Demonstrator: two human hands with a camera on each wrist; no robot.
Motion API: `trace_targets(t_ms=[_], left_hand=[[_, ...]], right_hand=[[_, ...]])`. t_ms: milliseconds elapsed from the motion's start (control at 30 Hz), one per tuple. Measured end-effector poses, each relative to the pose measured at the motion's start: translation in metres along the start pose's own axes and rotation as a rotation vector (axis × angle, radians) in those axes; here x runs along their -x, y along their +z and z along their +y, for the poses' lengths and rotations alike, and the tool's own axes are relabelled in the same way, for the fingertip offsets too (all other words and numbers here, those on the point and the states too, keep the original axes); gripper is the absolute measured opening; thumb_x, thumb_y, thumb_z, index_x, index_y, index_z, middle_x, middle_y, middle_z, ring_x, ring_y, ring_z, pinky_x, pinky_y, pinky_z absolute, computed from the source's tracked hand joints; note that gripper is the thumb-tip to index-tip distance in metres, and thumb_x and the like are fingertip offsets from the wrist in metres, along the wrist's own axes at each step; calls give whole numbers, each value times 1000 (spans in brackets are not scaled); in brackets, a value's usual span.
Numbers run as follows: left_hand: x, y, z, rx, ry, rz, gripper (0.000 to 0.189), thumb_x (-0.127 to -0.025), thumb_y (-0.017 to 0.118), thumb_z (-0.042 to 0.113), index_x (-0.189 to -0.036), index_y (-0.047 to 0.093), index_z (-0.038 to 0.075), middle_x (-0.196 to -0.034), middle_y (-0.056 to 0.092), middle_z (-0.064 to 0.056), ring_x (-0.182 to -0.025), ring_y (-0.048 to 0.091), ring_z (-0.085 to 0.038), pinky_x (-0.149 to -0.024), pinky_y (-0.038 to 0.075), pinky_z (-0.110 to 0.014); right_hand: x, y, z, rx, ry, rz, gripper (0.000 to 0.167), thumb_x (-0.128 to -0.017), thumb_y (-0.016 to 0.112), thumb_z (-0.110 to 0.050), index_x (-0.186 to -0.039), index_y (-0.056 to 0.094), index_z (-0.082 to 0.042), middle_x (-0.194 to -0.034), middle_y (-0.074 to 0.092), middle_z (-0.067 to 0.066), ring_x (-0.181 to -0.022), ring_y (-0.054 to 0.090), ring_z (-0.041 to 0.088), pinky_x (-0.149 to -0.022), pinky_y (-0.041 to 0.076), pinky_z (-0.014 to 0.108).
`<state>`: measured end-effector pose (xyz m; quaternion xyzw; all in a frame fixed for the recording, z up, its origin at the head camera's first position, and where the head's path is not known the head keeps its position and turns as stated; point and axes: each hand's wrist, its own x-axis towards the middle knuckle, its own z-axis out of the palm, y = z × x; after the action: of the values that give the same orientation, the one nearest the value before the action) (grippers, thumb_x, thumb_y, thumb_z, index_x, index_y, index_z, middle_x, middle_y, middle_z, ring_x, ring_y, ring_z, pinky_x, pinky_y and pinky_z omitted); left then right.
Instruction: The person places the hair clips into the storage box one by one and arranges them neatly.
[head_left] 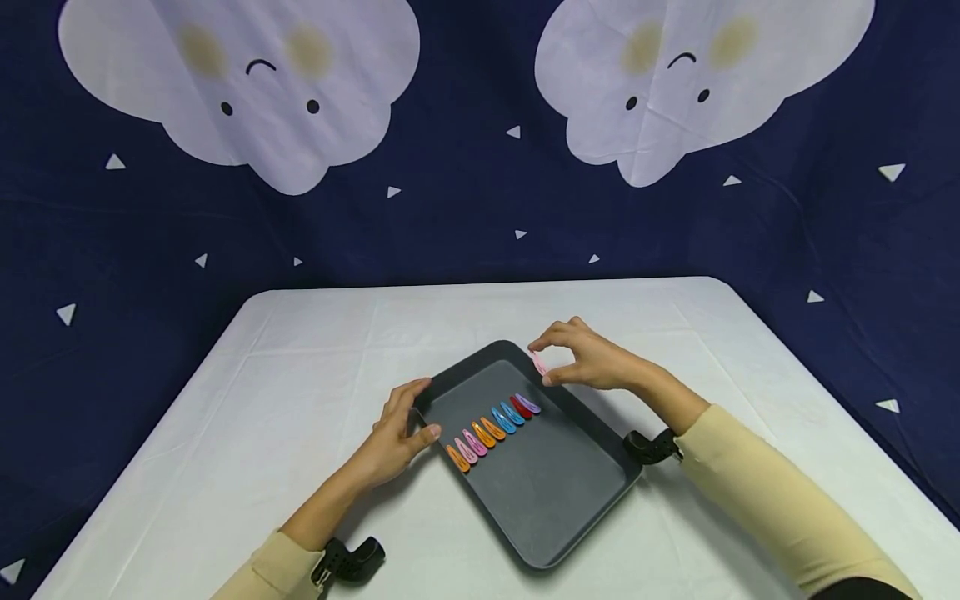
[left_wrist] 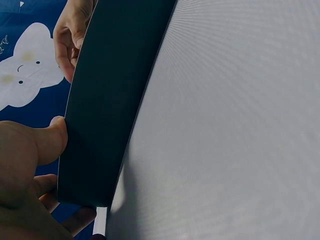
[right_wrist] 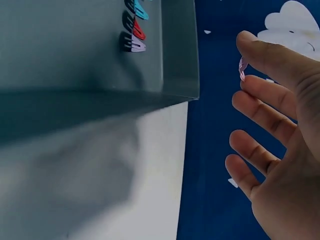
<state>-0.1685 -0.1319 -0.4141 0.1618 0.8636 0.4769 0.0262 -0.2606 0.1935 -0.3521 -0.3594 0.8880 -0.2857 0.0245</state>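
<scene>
A dark grey rectangular tray (head_left: 555,492) lies at an angle on the white table. Several snap hair clips form a slanting row in it: orange clips (head_left: 488,428), pink clips (head_left: 470,447), blue clips (head_left: 507,417), a red clip (head_left: 521,407) and a purple clip (head_left: 528,403). My left hand (head_left: 393,437) grips the tray's left corner, thumb at the rim and fingers around the outside. Over the tray's far right edge, my right hand (head_left: 588,358) pinches a pink hair clip (right_wrist: 242,68) between thumb and index finger; its other fingers are spread in the right wrist view.
The tray's raised walls (head_left: 517,556) surround the clips. White cloth covers the table (head_left: 225,467), whose far edge meets a dark blue curtain (head_left: 465,233) printed with clouds. Black wrist cameras sit on both forearms, the right one close to the tray's right corner.
</scene>
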Motion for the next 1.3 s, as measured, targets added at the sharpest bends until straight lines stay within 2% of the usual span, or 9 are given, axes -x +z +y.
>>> trace_targets(t_ms=[67, 300, 433, 567, 767, 1067, 1300], left_hand=[[0, 0, 0, -3, 5, 4, 69, -91, 61, 16, -149, 24, 12, -152, 20, -10, -143, 13, -37, -102, -2, -75], [0, 0, 0, -2, 2, 4, 68, -91, 61, 16, -149, 24, 13, -152, 20, -11, -144, 12, -37, -101, -4, -76], [0, 0, -1, 0, 2, 3, 68, -91, 61, 17, -149, 24, 12, -152, 20, -11, -143, 12, -37, -102, -3, -76], [0, 0, 0, -1, 9, 4, 69, -91, 61, 18, -149, 24, 11, -152, 20, -11, -143, 13, -38, -102, -2, -76], [-1, 0, -1, -6, 12, 10, 69, -91, 62, 18, -148, 25, 12, -152, 20, -12, -143, 13, -38, -102, -1, -76], [0, 0, -1, -5, 16, 9, 69, -91, 62, 18, -149, 25, 11, -152, 20, -11, -143, 14, -38, -102, 0, -76], [0, -1, 0, -6, 20, 14, 69, -90, 62, 17, -148, 26, 11, -152, 21, -11, -142, 15, -37, -102, 2, -74]], right_hand=[[-2, 2, 0, -12, 5, -21, 50, -77, 77, -21, -123, 62, -11, -122, 59, 1, -107, 41, 29, -93, 39, 49], [-7, 12, 4, 13, 28, -86, 49, -79, 74, -25, -125, 61, -12, -125, 57, -2, -109, 41, 24, -96, 37, 44], [-8, 18, 8, 47, 36, -115, 47, -79, 75, -25, -123, 62, -13, -126, 57, -3, -108, 40, 21, -92, 38, 41], [-8, 21, 9, 72, 14, -118, 45, -79, 75, -22, -121, 63, -12, -129, 55, 0, -107, 39, 20, -89, 38, 39], [-7, 21, 7, 102, -19, -126, 43, -79, 75, -21, -120, 64, -12, -136, 51, 5, -112, 37, 22, -92, 38, 43], [-7, 26, 11, 161, -1, -135, 43, -79, 75, -23, -120, 65, -17, -146, 37, 7, -117, 35, 26, -92, 39, 45], [-6, 26, 15, 146, 25, -191, 42, -80, 74, -25, -121, 64, -20, -145, 40, 11, -117, 37, 28, -89, 40, 44]])
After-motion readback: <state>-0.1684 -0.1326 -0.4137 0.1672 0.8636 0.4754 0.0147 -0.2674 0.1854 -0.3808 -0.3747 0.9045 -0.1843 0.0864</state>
